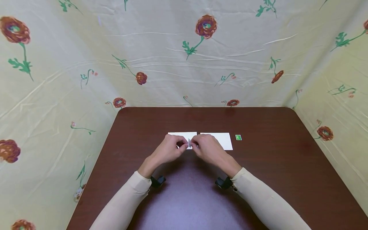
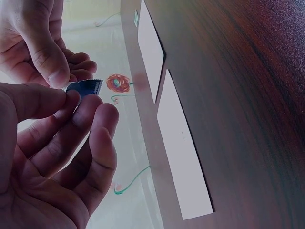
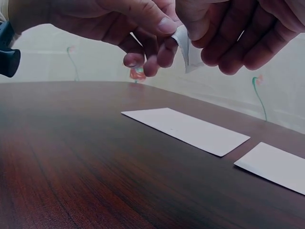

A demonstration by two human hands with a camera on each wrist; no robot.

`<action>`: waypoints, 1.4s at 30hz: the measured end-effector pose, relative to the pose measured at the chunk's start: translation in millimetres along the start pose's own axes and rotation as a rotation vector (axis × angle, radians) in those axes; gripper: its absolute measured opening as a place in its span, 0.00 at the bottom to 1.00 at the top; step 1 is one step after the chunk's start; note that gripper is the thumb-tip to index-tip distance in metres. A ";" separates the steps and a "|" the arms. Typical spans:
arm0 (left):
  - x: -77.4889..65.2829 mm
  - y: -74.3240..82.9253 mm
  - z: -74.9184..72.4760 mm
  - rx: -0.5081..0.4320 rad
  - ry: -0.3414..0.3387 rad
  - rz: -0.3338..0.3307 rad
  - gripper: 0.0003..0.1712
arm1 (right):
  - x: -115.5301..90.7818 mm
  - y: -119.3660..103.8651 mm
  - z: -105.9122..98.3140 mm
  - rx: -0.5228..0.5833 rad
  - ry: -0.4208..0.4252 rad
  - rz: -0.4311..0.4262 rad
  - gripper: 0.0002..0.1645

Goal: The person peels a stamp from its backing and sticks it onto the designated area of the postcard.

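A flowered cloth is hung from 9 through 12 to 3 o'clock round the table, presumably so that the surroundings are screened off. From 8 and 4 o'clock the left sleeve and right sleeve are stretched inward, and by them the left grip and right grip are brought nearly together. Below these, the left card and right card, both white, are laid flat at 9 and 3 o'clock of each other, parted by a narrow gap, likely so that neither is overlapped and both are within reach. At each wrist a small dark camera is worn, aimed at the fingers. A green stamp, as it seems, is set near the right card, at its 3 o'clock, perhaps so that it is kept apart. A tooth-edged slip is held above the table, in front of the left card as seen from the head; it is pinched by thumb and finger of both grips, probably because so thin a thing can only be managed by its edges. Whether one layer or two is held cannot be told.
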State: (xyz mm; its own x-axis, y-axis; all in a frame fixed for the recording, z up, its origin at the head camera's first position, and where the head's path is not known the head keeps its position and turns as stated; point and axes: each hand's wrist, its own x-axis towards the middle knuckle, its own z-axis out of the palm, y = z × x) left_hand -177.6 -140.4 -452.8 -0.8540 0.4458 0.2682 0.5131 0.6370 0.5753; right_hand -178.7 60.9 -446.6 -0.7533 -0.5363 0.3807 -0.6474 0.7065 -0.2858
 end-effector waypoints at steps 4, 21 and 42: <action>-1.2 0.2 -0.3 0.005 0.007 -0.014 0.05 | 0.0 0.1 0.3 0.000 0.000 0.015 0.05; -3.1 -3.5 -2.2 0.002 0.009 -0.096 0.07 | -2.1 9.3 -1.2 -0.011 0.051 0.066 0.06; -4.8 -5.7 -8.0 0.015 0.073 -0.187 0.07 | -8.1 10.0 1.7 -0.010 -0.209 0.134 0.14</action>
State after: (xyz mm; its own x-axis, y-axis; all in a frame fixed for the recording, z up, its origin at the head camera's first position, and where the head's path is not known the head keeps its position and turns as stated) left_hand -177.1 -151.2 -451.3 -0.9381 0.2727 0.2137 0.3462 0.7138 0.6088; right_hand -179.2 71.5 -454.0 -0.8403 -0.5211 0.1495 -0.5401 0.7813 -0.3127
